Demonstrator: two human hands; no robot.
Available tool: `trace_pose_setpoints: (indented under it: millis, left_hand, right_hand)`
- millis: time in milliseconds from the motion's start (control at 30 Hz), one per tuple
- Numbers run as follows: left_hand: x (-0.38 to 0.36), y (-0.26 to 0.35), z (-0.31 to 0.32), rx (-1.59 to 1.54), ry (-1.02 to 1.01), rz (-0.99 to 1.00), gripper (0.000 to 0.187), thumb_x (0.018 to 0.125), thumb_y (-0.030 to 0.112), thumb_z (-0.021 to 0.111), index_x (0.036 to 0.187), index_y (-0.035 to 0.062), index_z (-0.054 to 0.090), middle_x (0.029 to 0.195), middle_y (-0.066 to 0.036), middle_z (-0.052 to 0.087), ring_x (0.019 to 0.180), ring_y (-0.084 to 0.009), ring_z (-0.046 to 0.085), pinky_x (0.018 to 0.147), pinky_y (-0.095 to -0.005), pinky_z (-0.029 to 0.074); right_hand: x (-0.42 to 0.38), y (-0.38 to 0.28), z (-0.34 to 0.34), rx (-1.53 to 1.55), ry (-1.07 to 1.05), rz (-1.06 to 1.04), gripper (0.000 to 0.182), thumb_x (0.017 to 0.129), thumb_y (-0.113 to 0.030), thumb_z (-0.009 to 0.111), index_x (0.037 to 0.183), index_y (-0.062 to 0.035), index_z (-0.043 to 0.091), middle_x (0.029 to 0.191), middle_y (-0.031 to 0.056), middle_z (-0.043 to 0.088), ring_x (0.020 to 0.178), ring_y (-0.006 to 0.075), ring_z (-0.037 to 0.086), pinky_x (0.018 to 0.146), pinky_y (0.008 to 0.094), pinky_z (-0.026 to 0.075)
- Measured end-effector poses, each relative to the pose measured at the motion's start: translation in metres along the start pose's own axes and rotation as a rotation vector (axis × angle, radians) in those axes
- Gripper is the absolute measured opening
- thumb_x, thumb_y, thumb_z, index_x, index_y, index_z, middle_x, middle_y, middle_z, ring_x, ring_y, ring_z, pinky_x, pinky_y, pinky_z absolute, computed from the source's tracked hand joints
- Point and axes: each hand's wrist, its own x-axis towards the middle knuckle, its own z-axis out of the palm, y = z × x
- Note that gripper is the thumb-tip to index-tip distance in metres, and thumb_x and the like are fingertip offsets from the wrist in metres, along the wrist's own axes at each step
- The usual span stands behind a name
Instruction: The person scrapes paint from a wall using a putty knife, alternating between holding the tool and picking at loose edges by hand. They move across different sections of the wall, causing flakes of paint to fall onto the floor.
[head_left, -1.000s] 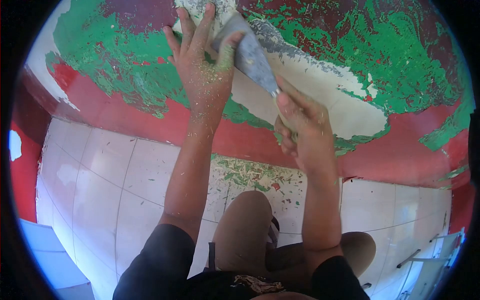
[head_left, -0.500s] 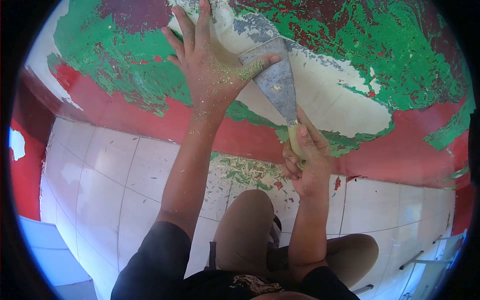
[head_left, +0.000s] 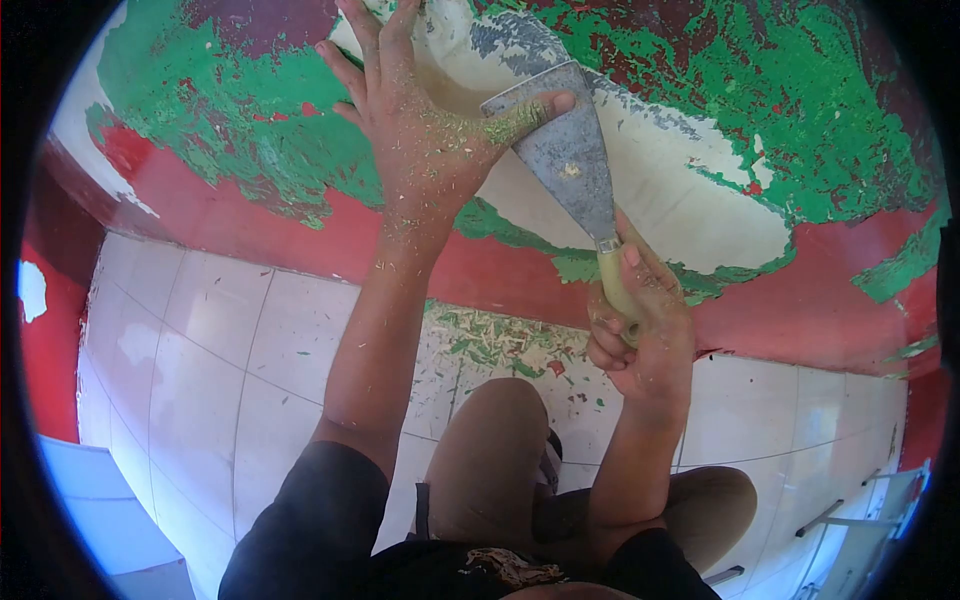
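My left hand (head_left: 425, 135) lies spread on the wall, dusted with green flakes, its thumb resting across the blade of a metal scraper (head_left: 575, 155). The fingers of my right hand (head_left: 645, 320) are wrapped round the scraper's pale green handle (head_left: 618, 285). The blade points up and to the left, its wide edge over the bare whitish patch (head_left: 700, 185) of the wall. Green paint (head_left: 820, 120) with rough, torn edges surrounds this patch, and red paint (head_left: 510, 275) shows below it.
Paint chips (head_left: 510, 345) are scattered on the white tiled floor (head_left: 290, 330) at the wall's foot. My bent knees (head_left: 495, 450) are below my hands. A metal frame (head_left: 850, 525) stands at the lower right, and a pale panel (head_left: 100, 500) at the lower left.
My right hand and the scraper have shifted to the right, the blade tilting slightly more to the left. My left hand has moved only slightly, its thumb still on the blade.
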Motion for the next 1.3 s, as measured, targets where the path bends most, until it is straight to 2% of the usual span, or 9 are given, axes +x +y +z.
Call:
trace_pose_setpoints:
  millis: [67,133,200,400,700,833,933,1000,1300]
  left_hand:
    - [0.004,-0.021,0.012,0.014,0.055,0.097,0.128,0.057,0.07,0.092,0.159,0.0148,0.036,0.166,-0.031,0.017,0.155,-0.0522,0.004,0.122,-0.0683,0.007]
    - [0.007,-0.03,0.018,0.027,0.11,0.194,0.133,0.055,0.074,0.09,0.161,0.0173,0.033,0.168,-0.031,0.008,0.154,-0.0546,-0.002,0.12,-0.0727,0.006]
    - [0.011,-0.034,0.017,-0.122,0.15,0.3,0.105,0.067,0.051,0.094,0.149,0.004,0.049,0.156,-0.033,0.04,0.156,-0.0392,0.022,0.126,-0.0563,0.0]
    - [0.014,-0.037,0.016,-0.111,0.213,0.355,0.095,0.07,0.048,0.094,0.144,0.0034,0.054,0.153,-0.031,0.046,0.156,-0.0375,0.025,0.126,-0.0564,0.0]
    - [0.004,-0.029,0.014,-0.032,0.122,0.354,0.131,0.054,0.064,0.095,0.155,0.005,0.038,0.163,-0.028,0.031,0.158,-0.0405,0.013,0.125,-0.0603,-0.002]
    - [0.001,-0.022,0.014,-0.009,0.119,0.364,0.13,0.054,0.063,0.096,0.155,0.0048,0.037,0.163,-0.028,0.031,0.158,-0.0407,0.013,0.125,-0.0602,-0.003]
    - [-0.002,-0.017,0.018,-0.017,0.122,0.169,0.128,0.055,0.061,0.096,0.155,0.0058,0.038,0.163,-0.029,0.03,0.158,-0.0402,0.012,0.125,-0.0594,-0.003]
    - [0.002,-0.022,0.02,-0.05,0.162,0.303,0.124,0.057,0.06,0.096,0.154,0.0071,0.039,0.164,-0.029,0.028,0.158,-0.0401,0.012,0.126,-0.0584,-0.002]
    - [0.009,-0.025,0.018,-0.133,0.195,0.187,0.097,0.069,0.048,0.094,0.147,0.0077,0.052,0.164,-0.032,0.028,0.157,-0.0424,0.014,0.127,-0.0541,0.002]
  right_hand:
    - [-0.001,-0.003,0.007,-0.015,0.021,0.008,0.055,0.103,-0.03,0.064,0.151,-0.0053,0.051,0.065,-0.0013,0.047,0.049,0.0058,0.039,0.039,0.0208,0.03]
    - [0.007,-0.006,0.02,-0.175,0.066,-0.007,0.056,0.108,-0.034,0.054,0.158,-0.0112,0.042,0.064,0.002,0.046,0.04,0.0048,0.024,0.036,0.0214,0.023]
    - [0.014,-0.02,0.031,-0.228,0.072,0.004,0.055,0.108,-0.033,0.055,0.157,-0.0114,0.044,0.064,0.0018,0.045,0.041,0.0046,0.024,0.036,0.0211,0.023]
    - [0.019,-0.015,0.036,-0.279,0.064,-0.014,0.052,0.107,-0.032,0.056,0.155,-0.011,0.047,0.064,0.0017,0.045,0.041,0.0043,0.025,0.037,0.0209,0.022]
    - [-0.003,0.008,0.011,-0.14,0.091,-0.03,0.058,0.106,-0.034,0.057,0.156,-0.0072,0.044,0.063,0.0009,0.044,0.041,0.0046,0.026,0.037,0.0213,0.022]
    - [-0.004,0.008,0.011,-0.048,0.103,-0.038,0.051,0.102,-0.03,0.066,0.148,-0.0093,0.056,0.064,-0.0019,0.045,0.048,0.0055,0.038,0.039,0.0201,0.029]
    - [0.002,0.009,0.008,-0.159,0.122,-0.088,0.056,0.106,-0.034,0.057,0.154,-0.0055,0.046,0.062,0.0012,0.045,0.04,0.0047,0.025,0.036,0.0214,0.022]
    - [0.004,0.008,0.009,-0.164,0.14,-0.084,0.055,0.106,-0.032,0.057,0.154,-0.0054,0.047,0.061,0.0013,0.045,0.04,0.0048,0.025,0.036,0.0214,0.022]
    - [0.014,-0.024,0.036,-0.286,0.077,-0.038,0.054,0.107,-0.032,0.057,0.154,-0.0067,0.048,0.061,0.0012,0.045,0.039,0.0049,0.026,0.035,0.0219,0.023]
